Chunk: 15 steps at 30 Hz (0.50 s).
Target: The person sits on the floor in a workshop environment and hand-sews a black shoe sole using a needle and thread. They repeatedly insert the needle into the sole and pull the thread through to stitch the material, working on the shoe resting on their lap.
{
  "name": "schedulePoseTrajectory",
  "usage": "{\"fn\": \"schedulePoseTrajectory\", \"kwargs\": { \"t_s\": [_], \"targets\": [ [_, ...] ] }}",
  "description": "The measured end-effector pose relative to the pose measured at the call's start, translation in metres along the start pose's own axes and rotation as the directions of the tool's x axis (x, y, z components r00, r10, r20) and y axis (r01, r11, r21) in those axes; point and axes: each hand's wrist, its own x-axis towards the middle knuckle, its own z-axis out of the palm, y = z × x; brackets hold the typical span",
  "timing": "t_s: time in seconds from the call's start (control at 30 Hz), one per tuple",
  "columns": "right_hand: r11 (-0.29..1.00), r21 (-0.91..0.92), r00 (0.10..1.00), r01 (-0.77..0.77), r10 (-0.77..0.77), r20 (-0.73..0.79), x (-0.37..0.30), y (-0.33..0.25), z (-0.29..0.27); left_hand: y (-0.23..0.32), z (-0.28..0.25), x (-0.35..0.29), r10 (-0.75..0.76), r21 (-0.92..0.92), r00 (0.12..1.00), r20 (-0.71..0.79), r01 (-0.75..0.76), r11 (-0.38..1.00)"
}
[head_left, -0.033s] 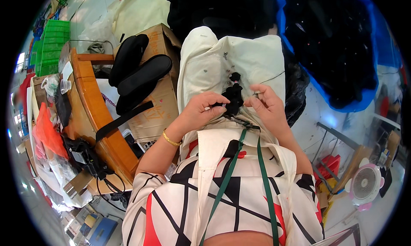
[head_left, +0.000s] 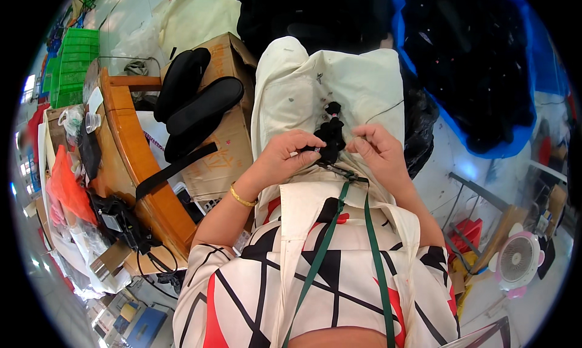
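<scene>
My left hand (head_left: 285, 156) pinches the edge of a small black fabric piece (head_left: 329, 135) that lies on the cream apron (head_left: 357, 75) over my lap. Thumb and forefinger are pressed together there, with a tiny pale bit at their tips. To the right of the black piece, my right hand (head_left: 381, 154) is raised a little, its thumb and fingertips drawn together; what they hold, if anything, is too small to make out. A dark thread (head_left: 387, 110) curves over the apron beyond my right hand. Dark green apron straps (head_left: 321, 251) hang below both hands.
On my left, black shoe-shaped pieces (head_left: 205, 106) lie on a wooden stool (head_left: 142, 148) beside a cardboard box (head_left: 227, 148). Ahead right stands a blue-rimmed bag (head_left: 526, 130) of black pieces. A pink-and-white fan (head_left: 518, 257) is at the right, green crates (head_left: 76, 66) at far left.
The fingers of my right hand have dipped slightly and drawn closer together. My left hand and the black fabric piece look the same.
</scene>
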Motion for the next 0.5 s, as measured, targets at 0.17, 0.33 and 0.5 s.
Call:
{"fn": "schedulePoseTrajectory", "kwargs": {
  "t_s": [0.17, 0.33, 0.5],
  "targets": [
    [0.965, -0.113, 0.946, -0.237, 0.255, 0.201, -0.005, -0.018, -0.003, 0.004, -0.001, -0.005, 0.133, 0.116, 0.991, 0.016, -0.134, 0.984],
    [0.956, -0.294, 0.950, -0.020, 0.110, 0.293, -0.005, -0.027, 0.000, 0.009, -0.003, -0.004, 0.282, 0.218, 0.958, 0.041, -0.284, 0.934],
    [0.937, -0.307, 0.927, 0.165, -0.041, 0.374, -0.005, -0.020, 0.001, 0.019, -0.003, -0.003, 0.346, 0.293, 0.936, 0.059, -0.348, 0.891]
  ]
}}
